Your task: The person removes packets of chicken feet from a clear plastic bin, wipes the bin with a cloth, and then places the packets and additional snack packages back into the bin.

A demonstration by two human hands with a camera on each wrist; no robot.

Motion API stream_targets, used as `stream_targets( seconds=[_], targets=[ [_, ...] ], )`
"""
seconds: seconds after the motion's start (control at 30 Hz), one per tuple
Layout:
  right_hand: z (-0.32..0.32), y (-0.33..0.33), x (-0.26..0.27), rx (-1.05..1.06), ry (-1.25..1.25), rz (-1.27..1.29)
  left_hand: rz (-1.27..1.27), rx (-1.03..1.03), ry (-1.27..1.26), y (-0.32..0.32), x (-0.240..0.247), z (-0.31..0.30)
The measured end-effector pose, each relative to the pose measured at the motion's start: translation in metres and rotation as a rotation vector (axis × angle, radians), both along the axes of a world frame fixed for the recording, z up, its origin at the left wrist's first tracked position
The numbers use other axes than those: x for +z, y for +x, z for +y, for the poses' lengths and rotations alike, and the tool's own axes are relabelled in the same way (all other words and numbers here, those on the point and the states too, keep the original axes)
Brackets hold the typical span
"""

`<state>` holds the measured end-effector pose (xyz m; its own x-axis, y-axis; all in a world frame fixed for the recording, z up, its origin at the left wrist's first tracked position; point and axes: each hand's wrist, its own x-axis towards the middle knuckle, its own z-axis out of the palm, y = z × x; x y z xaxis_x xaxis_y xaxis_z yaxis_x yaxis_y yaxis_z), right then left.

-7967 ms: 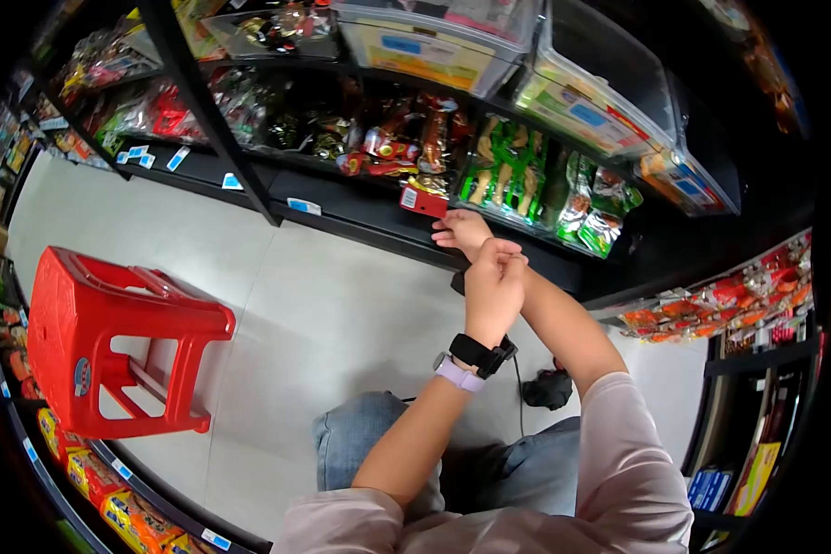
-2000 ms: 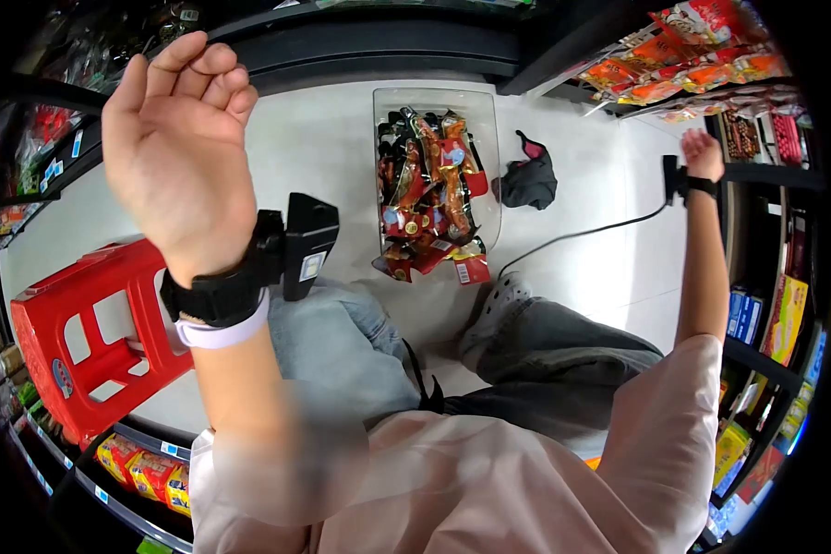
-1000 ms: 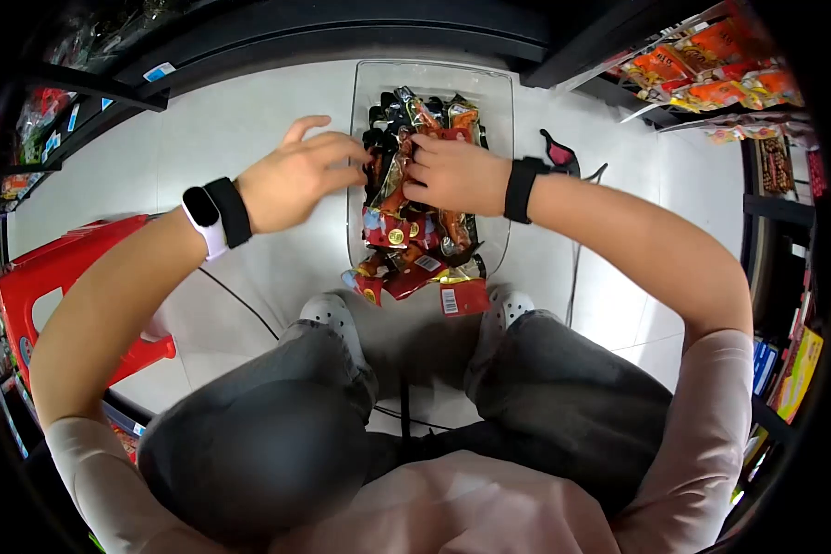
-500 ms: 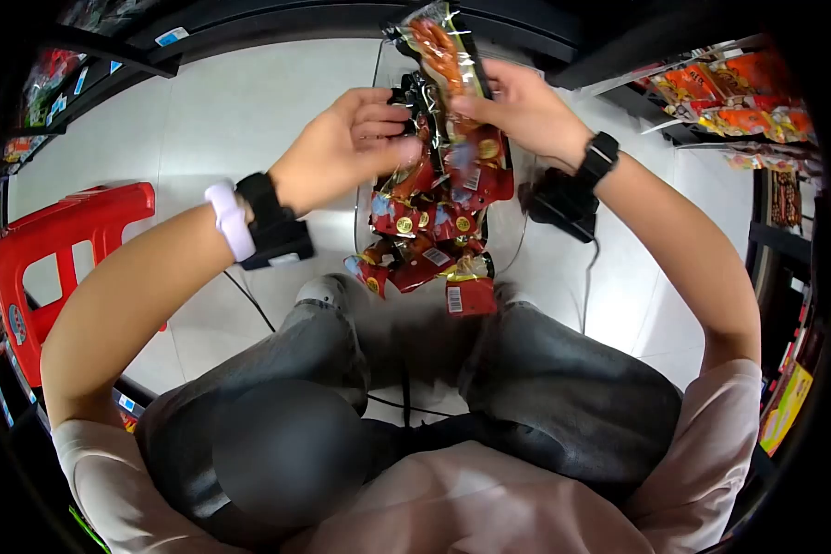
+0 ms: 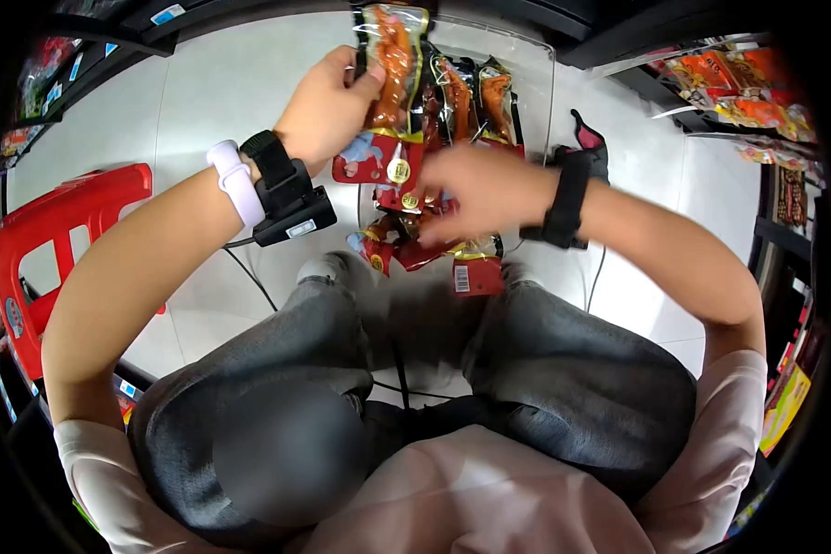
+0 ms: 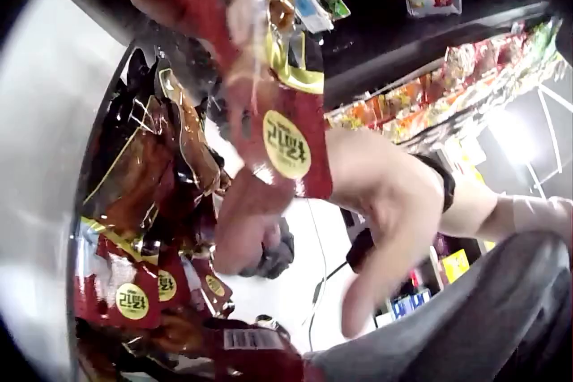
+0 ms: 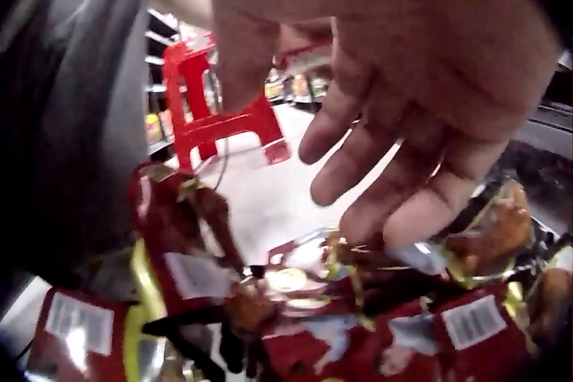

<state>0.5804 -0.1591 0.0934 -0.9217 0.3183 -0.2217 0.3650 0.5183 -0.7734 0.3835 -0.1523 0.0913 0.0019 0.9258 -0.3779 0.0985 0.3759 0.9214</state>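
Note:
The left hand (image 5: 328,109) pinches a packet (image 5: 394,69) with a black-and-gold border and red end, raised at the left side of a clear bin (image 5: 547,88). In the left wrist view that packet's red end (image 6: 291,145) hangs in front of the other hand. Over the heaped packets the right hand (image 5: 491,192) hovers, blurred, holding nothing; in the right wrist view its fingers (image 7: 358,158) are spread and loosely bent above red packets (image 7: 474,328). More packets (image 5: 457,97) lie in the bin, and several at its near end.
A red stool (image 5: 65,249) stands at the left. Dark shelving (image 5: 508,18) runs behind the bin, with orange snack packs (image 5: 729,88) at the right. A dark cloth item (image 5: 589,152) lies right of the bin. The person's knees and shoes are close to its near end.
The raised packet has passed from the right hand to the left and moved leftward. The right hand has come down and nearer to the body, over the heap.

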Motion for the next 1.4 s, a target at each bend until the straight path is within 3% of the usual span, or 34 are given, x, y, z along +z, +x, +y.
stream_targets(
  seconds=[0.07,0.13,0.2,0.23,0.27,0.33,0.4,0.47,0.53,0.6,0.67,0.7,0.73,0.77,0.8,0.87,0.9,0.93,1.0,1.03,1.07,1.13,1.2,1.23,1.3,1.37,1.4],
  targets=[
    [-0.030,-0.005,0.000,0.167,0.285,-0.086,0.127,-0.221,0.087,0.004,0.001,-0.002],
    [-0.046,-0.003,-0.019,0.194,0.381,-0.005,0.332,-0.300,0.116,0.012,0.005,-0.003],
    [-0.044,-0.001,-0.020,0.173,0.330,-0.063,0.450,-0.354,0.360,0.013,-0.024,0.005],
    [-0.042,0.000,-0.020,0.151,0.280,-0.122,0.463,-0.324,0.251,0.018,-0.017,0.005],
    [-0.035,0.002,-0.006,0.081,0.326,-0.100,0.474,-0.293,0.142,0.023,-0.011,0.005],
    [-0.016,0.011,0.007,-0.150,0.233,0.056,0.490,-0.258,0.125,0.026,-0.016,0.009],
    [0.006,0.022,0.030,-0.374,0.107,0.036,0.503,-0.223,0.114,0.026,-0.021,0.015],
    [0.031,0.038,0.049,-0.643,-0.462,-0.027,0.577,-0.296,0.133,0.027,-0.025,0.020],
    [0.048,0.052,0.059,-0.707,-0.515,0.019,0.600,-0.318,0.172,0.028,-0.025,0.022],
    [0.058,0.059,0.049,-0.692,-0.242,0.113,0.591,-0.353,0.122,0.031,-0.020,0.021],
    [0.065,0.061,0.060,-0.731,-0.062,-0.027,0.644,-0.386,0.240,0.031,-0.029,0.017],
    [0.062,0.058,0.062,-0.778,-0.043,0.035,0.691,-0.426,0.316,0.030,-0.033,0.015],
    [0.063,0.056,0.061,-0.777,-0.041,0.034,0.737,-0.466,0.392,0.030,-0.031,0.012],
    [0.066,0.057,0.060,-0.777,-0.086,0.056,0.665,-0.331,0.382,0.031,-0.026,0.006],
    [0.067,0.057,0.058,-0.779,-0.131,0.078,0.651,-0.304,0.536,0.028,-0.026,0.003],
    [0.065,0.055,0.056,-0.736,-0.162,0.114,0.431,-0.294,0.654,0.027,-0.018,0.001],
    [0.063,0.053,0.054,-0.720,-0.264,0.200,0.268,-0.427,0.560,0.027,-0.014,0.001],
    [0.061,0.050,0.053,-0.700,-0.364,0.288,0.268,-0.432,0.563,0.030,-0.012,-0.001],
    [0.058,0.042,0.052,-0.720,-0.409,0.328,-0.104,-0.534,0.197,0.042,-0.009,-0.003],
    [0.060,0.040,0.044,-0.782,-0.401,0.328,-0.236,-0.629,0.167,0.046,-0.007,-0.002],
    [0.063,0.040,0.037,-0.843,-0.393,0.327,-0.234,-0.600,0.033,0.047,-0.005,-0.006],
    [0.069,0.043,0.032,-0.880,-0.328,0.293,-0.135,-0.640,0.031,0.046,-0.004,-0.014],
    [0.071,0.048,0.026,-0.752,0.185,0.131,-0.080,-0.698,-0.065,0.045,-0.005,-0.021],
    [0.069,0.048,0.023,-0.704,0.289,0.091,-0.056,-0.671,0.003,0.046,-0.003,-0.027],
    [0.064,0.055,0.024,-0.591,0.312,0.064,-0.034,-0.644,0.068,0.044,0.000,-0.031],
    [0.064,0.062,0.029,-0.536,0.299,0.042,0.261,-0.631,0.132,0.040,0.017,-0.028],
    [0.066,0.065,0.032,-0.553,0.129,0.006,0.291,-0.624,0.132,0.034,0.013,-0.018]
  ],
)
